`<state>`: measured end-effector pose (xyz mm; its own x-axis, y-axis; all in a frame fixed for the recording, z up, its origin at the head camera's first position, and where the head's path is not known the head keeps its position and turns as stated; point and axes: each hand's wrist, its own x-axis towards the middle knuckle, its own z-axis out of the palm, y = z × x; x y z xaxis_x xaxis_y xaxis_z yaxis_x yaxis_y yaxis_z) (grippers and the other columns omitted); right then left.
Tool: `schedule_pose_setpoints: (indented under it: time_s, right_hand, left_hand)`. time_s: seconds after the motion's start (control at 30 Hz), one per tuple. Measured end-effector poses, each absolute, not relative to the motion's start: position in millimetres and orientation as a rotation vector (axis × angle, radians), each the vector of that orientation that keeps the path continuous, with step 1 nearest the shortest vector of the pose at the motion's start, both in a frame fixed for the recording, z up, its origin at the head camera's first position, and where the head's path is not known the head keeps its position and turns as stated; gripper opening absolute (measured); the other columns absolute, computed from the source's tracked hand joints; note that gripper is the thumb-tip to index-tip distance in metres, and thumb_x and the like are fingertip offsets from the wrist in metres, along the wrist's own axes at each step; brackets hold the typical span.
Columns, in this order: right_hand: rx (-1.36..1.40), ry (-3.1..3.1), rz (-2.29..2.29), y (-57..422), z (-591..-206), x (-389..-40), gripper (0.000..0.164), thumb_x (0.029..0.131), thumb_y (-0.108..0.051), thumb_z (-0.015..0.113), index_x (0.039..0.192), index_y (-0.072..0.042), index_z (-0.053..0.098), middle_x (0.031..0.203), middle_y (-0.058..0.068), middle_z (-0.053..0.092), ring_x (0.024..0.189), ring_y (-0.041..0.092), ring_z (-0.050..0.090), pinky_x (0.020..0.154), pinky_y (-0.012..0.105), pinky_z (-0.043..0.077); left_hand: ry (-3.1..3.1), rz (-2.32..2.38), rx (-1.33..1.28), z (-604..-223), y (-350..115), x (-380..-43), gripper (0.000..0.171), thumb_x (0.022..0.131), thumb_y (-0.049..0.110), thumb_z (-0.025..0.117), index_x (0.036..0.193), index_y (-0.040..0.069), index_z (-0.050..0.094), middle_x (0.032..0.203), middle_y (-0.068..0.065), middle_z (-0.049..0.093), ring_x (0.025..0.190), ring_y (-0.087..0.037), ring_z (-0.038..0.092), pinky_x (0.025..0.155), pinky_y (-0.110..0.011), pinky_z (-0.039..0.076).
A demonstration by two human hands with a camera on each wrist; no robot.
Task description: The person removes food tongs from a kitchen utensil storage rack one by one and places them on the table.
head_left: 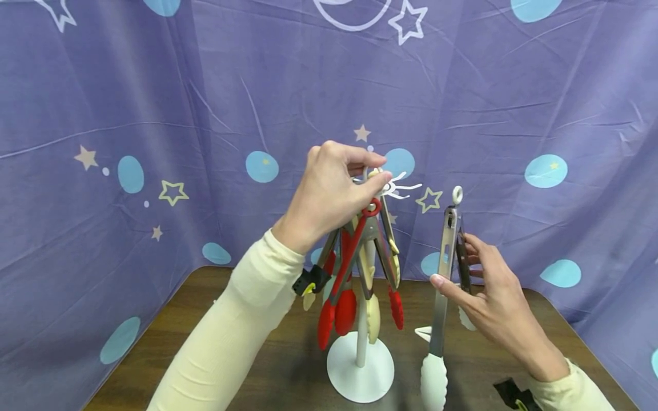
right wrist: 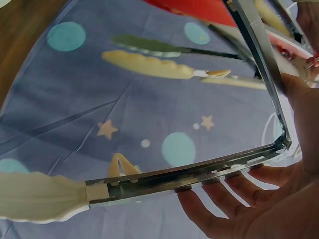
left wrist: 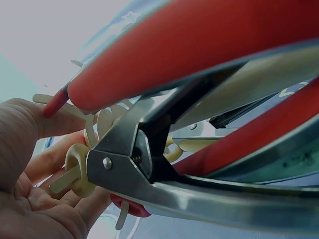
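My left hand [head_left: 331, 185] is at the top of a white utensil stand [head_left: 360, 377], thumb and fingers pinching around its upper end among the hooks. Tongs with red tips [head_left: 345, 313] and cream tips [head_left: 373, 319] hang from those hooks, just below that hand. To the right of the stand, my right hand [head_left: 493, 299] holds metal tongs [head_left: 440, 325] with white scalloped tips, upright and tips down. The thumb is on one arm and the fingers on the other; in the right wrist view the tongs' arms are spread apart.
The stand rests on a dark wooden table [head_left: 216, 319]. Behind it hangs a purple curtain [head_left: 288, 74] printed with stars and blue spots. Green-tipped tongs [right wrist: 144, 45] also hang on the stand, seen in the right wrist view.
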<state>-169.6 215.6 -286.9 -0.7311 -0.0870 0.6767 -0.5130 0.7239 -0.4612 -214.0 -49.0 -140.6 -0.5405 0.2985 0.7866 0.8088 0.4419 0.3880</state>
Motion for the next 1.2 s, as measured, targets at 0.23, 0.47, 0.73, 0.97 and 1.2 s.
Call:
schedule_pose_setpoints:
  time_s: [0.23,0.47,0.73,0.97,1.2]
  right_hand:
    - [0.39,-2.36,0.838,232,-300,-182,0.079,0.087,-0.028,0.082,0.151,-0.008,0.042,0.119,0.019,0.057,0.097,0.043,0.065,0.079,0.062,0.052]
    - [0.326,-2.428,0.774,245,-311,-194,0.076,0.088,-0.036,0.08,0.149,-0.008,0.044,0.117,0.02,0.059,0.099,0.036,0.059,0.079,0.059,0.046]
    - [0.279,-2.505,0.724,261,-324,-207,0.076,0.091,-0.041,0.076,0.149,-0.003,0.044,0.111,0.02,0.059,0.098,0.035,0.052,0.076,0.056,0.042]
    - [0.198,-2.58,0.685,275,-337,-216,0.079,0.092,-0.048,0.072,0.148,0.0,0.042,0.114,0.028,0.055,0.102,0.043,0.053,0.079,0.061,0.043]
    - [0.151,-2.619,0.626,289,-350,-220,0.077,0.09,-0.047,0.074,0.142,0.003,0.045,0.111,0.034,0.056,0.101,0.05,0.054,0.076,0.061,0.043]
  left_hand:
    - [-2.044,-1.027,-0.929,-140,-49,-215,0.019,0.086,0.013,0.081,0.102,0.004,0.081,0.1,-0.007,0.077,0.092,-0.02,0.075,0.084,-0.024,0.055]
    - [-2.044,-1.046,-0.93,-140,-49,-216,0.018,0.086,0.013,0.081,0.101,0.004,0.08,0.1,-0.007,0.077,0.092,-0.02,0.075,0.084,-0.023,0.055]
    - [-2.026,-1.046,-0.933,-141,-49,-216,0.018,0.085,0.013,0.081,0.101,0.004,0.081,0.098,-0.007,0.078,0.09,-0.018,0.075,0.082,-0.023,0.055]
    - [-2.022,-1.039,-0.93,-141,-49,-216,0.018,0.085,0.013,0.081,0.101,0.005,0.081,0.097,-0.006,0.078,0.088,-0.015,0.074,0.081,-0.023,0.055]
    - [-2.028,-1.059,-0.938,-142,-48,-216,0.018,0.086,0.013,0.08,0.102,0.005,0.081,0.099,-0.007,0.078,0.091,-0.019,0.075,0.082,-0.023,0.055]
